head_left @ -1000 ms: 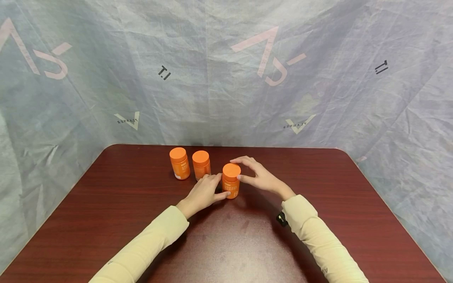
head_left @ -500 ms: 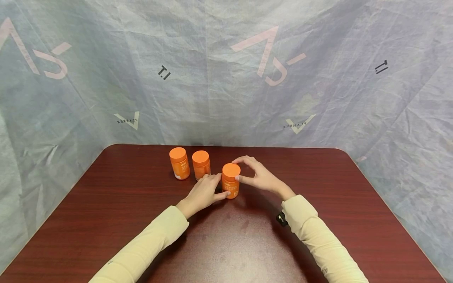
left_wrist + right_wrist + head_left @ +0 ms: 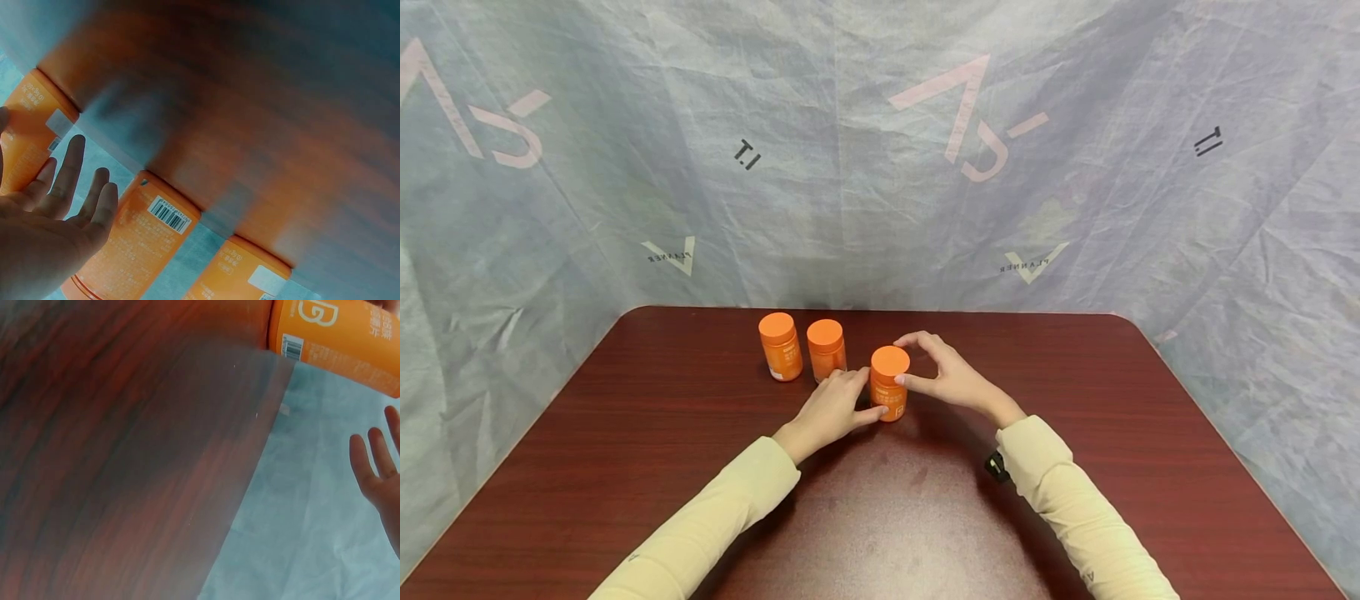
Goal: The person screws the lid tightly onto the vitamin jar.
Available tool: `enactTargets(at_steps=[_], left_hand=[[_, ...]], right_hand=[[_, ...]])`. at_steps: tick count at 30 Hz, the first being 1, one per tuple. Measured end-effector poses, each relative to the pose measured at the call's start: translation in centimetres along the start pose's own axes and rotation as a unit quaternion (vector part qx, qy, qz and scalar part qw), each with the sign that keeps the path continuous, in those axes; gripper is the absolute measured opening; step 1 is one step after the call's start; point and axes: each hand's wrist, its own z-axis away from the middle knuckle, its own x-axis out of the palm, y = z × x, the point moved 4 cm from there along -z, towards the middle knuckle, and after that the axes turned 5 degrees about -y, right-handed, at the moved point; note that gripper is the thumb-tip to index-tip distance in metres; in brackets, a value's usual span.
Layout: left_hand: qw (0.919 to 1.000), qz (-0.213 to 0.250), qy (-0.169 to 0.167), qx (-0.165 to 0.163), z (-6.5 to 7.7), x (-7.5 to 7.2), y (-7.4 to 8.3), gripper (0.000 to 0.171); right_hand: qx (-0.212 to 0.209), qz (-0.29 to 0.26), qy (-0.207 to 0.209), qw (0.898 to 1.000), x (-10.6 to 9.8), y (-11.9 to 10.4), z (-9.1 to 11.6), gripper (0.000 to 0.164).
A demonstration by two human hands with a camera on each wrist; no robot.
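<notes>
An orange screw-cap jar (image 3: 889, 402) stands upright near the middle of the dark red table, between both hands. My left hand (image 3: 829, 412) holds its body low, the thumb across the front and the other fingers at its left side. In the left wrist view, several fingers of that hand extend beside the held jar (image 3: 28, 103). With thumb and index finger, my right hand (image 3: 955, 375) pinches the orange lid (image 3: 890, 361) from the right. Its remaining fingers (image 3: 382, 453) spread loosely beside the jar (image 3: 337, 337) in the right wrist view.
Two matching orange jars, one farther left (image 3: 781, 350) and one nearer (image 3: 827, 346), stand upright just behind and left of my left hand. A printed grey cloth (image 3: 850, 167) hangs behind the table (image 3: 625, 442) and along both sides.
My right thumb has slid slightly leftward across the front of the lid, the index finger shifting a little rightward at the back. The left hand and the other jars keep their places.
</notes>
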Motion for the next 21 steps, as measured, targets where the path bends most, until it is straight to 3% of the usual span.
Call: enactTargets(at_steps=[14,19,21], left_hand=[[0.9999,-0.004,-0.010,-0.002,0.0,0.1,-0.1,0.055],[1.0000,-0.003,-0.008,-0.003,0.0,0.1,-0.1,0.055],[1.0000,-0.003,-0.008,-0.005,0.0,0.1,0.0,0.055]], right_hand=[[-0.053,-0.017,-0.068,0.996,-0.4,-0.3,-0.2,0.051],[-0.054,-0.012,-0.066,0.996,-0.9,-2.6,0.0,0.047],[-0.051,-0.008,-0.057,0.997,-0.9,-2.4,0.0,0.045]])
